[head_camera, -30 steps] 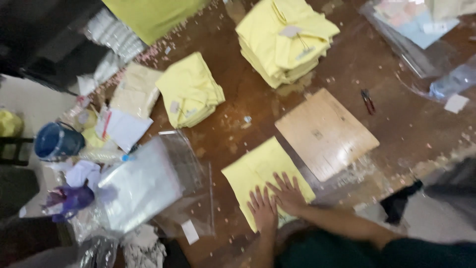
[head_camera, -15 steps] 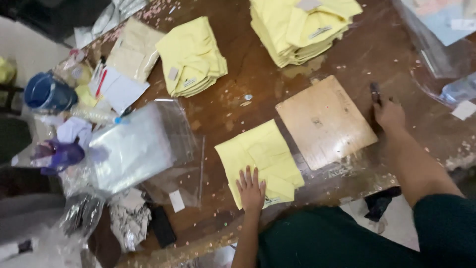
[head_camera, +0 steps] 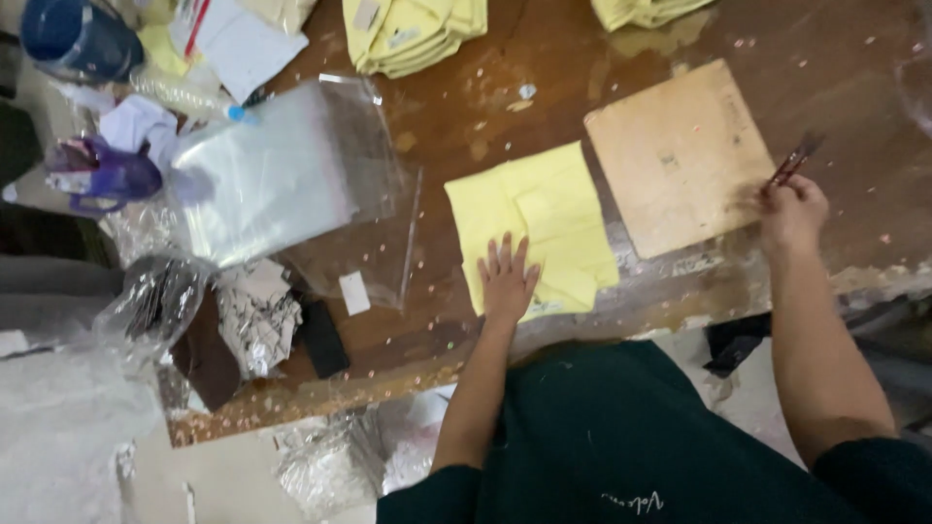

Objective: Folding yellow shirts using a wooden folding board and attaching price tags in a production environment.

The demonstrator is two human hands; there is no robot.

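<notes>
Left hand point(head_camera: 507, 279) lies flat, fingers spread, on the folded yellow garment point(head_camera: 534, 228) at the counter point(head_camera: 466, 126) edge. Right hand point(head_camera: 791, 209) fingers closed around small scissors point(head_camera: 794, 160). Risk: folds may slip if pressure lifts; blades could snag fabric.

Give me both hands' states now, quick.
Left hand: open, flat on the folded yellow garment.
Right hand: closed on a small dark red tool beside the cardboard sheet.

Folded yellow cloth point(head_camera: 544, 218) flat on table edge — red-handled tool point(head_camera: 794, 160) tilted.
</notes>
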